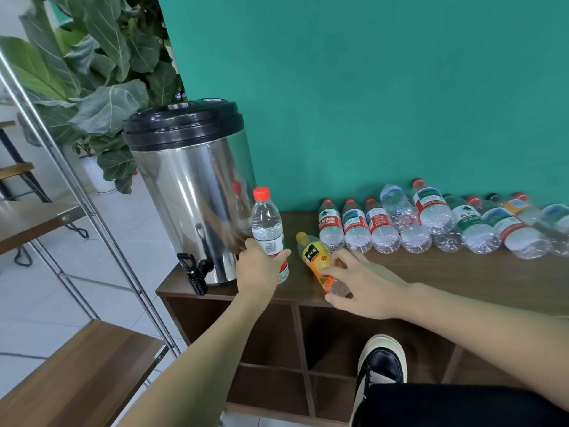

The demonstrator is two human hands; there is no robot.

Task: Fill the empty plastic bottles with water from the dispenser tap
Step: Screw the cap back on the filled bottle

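- A teal wall [369, 87] fills the far side, with a large-leafed potted plant [92, 72] at the far left.
- A dark wooden cubby cabinet [431, 272] runs along the wall; its top carries everything below, and open compartments show under the near edge.
- A stainless steel water dispenser [191, 195] with a black lid [183, 123] stands on the left end of the cabinet top. Its black tap [194, 268] juts out low on the near left side, over the cabinet's corner.
- A slanted metal shelf frame [77, 186] with wooden boards crosses the left side of the view.
- A row of clear plastic bottles [431, 223] lies on its side at the far right of the top, against the wall, most with red caps pointing to the wall.
- A black and white shoe [381, 362] shows at the near edge, below the cabinet.
- The left hand [258, 266] grips a clear water bottle [267, 223] with a red cap around its lower half, fingers curled round it; the bottle is upright, just right of the dispenser. Whether its base touches the top is hidden.
- The right hand [360, 285] rests on an orange juice bottle [318, 260] with a yellow cap, lying on its side near the front edge, just right of the upright bottle; thumb and fingers close loosely around its lower end.
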